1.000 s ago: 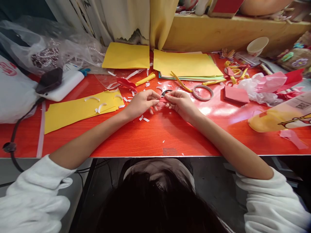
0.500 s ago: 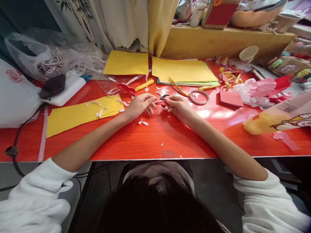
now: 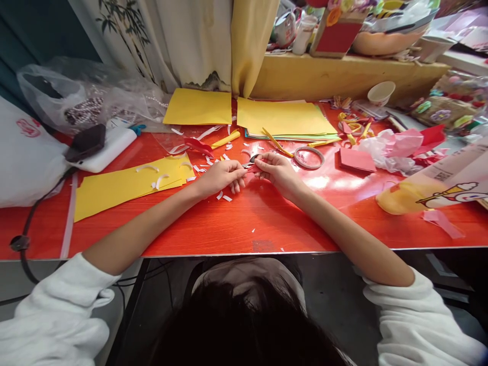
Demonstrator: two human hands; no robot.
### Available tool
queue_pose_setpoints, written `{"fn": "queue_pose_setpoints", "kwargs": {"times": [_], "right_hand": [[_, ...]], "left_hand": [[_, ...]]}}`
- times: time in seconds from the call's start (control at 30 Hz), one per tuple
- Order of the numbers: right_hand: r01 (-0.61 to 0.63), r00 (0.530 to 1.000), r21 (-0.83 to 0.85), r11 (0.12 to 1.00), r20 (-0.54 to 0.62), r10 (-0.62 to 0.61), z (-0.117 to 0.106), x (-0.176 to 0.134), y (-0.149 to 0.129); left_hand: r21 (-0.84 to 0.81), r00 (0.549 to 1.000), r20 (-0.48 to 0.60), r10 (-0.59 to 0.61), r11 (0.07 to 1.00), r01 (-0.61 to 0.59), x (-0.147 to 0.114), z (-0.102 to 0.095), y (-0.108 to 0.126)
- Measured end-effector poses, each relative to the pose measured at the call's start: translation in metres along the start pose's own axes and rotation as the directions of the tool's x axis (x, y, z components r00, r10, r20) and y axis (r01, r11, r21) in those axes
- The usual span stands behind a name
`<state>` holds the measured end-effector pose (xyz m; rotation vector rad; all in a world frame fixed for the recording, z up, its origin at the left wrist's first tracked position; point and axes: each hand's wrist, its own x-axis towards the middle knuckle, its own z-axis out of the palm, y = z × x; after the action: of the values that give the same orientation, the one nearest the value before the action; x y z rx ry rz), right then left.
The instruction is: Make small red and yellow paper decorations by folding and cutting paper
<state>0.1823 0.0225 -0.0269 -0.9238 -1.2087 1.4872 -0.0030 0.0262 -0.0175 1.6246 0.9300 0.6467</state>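
My left hand [image 3: 221, 176] and my right hand [image 3: 280, 171] meet over the middle of the red table. Between their fingertips is a small red strip [image 3: 250, 168], probably paper, pinched from both sides. Right behind the strip, close to my right fingertips, shows a small black object [image 3: 253, 158]; its kind I cannot make out. White paper scraps [image 3: 224, 196] lie around my left hand. Beyond it are a red folded piece [image 3: 199, 147] and a rolled yellow piece [image 3: 225, 139].
Yellow sheets [image 3: 197, 107] and a paper stack [image 3: 284, 117] lie at the back. A tape roll [image 3: 309, 157], red paper squares [image 3: 357, 159] and a plastic cup [image 3: 404, 195] lie right. Yellow strips [image 3: 110, 190], a power bank [image 3: 110, 147] and a plastic bag [image 3: 26, 157] are left.
The view has shifted slightly. My hands stay together at the red strip, with the fingertips now closer to each other. My left fingers have closed in towards the strip.
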Motion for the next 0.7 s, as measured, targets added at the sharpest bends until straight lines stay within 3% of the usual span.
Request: {"fn": "queue_pose_setpoints", "kwargs": {"times": [0.1, 0.3, 0.5, 0.63, 0.7], "right_hand": [[0.006, 1.0, -0.003, 1.0, 0.002, -0.006, 0.0, -0.001, -0.002], [-0.015, 0.999, -0.055, 0.998, 0.028, 0.016, -0.001, 0.0, -0.004], [-0.11, 0.992, -0.068, 0.992, 0.052, 0.113, 0.002, -0.002, -0.009], [-0.122, 0.992, -0.057, 0.991, 0.028, 0.124, 0.002, -0.003, -0.011], [-0.107, 0.993, -0.091, 0.99, 0.035, 0.111, 0.002, -0.003, -0.01]], "left_hand": [[-0.033, 1.0, -0.01, -0.005, 0.999, 0.005, -0.001, 0.001, 0.004], [-0.081, 0.99, -0.04, -0.132, 0.988, 0.129, 0.0, -0.004, 0.011], [0.011, 0.998, -0.019, -0.06, 0.998, 0.06, -0.002, -0.002, 0.008], [0.059, 0.993, -0.109, -0.034, 0.997, 0.041, -0.001, -0.002, 0.005], [0.068, 0.994, -0.094, -0.053, 0.996, 0.059, -0.001, -0.002, 0.007]]}}
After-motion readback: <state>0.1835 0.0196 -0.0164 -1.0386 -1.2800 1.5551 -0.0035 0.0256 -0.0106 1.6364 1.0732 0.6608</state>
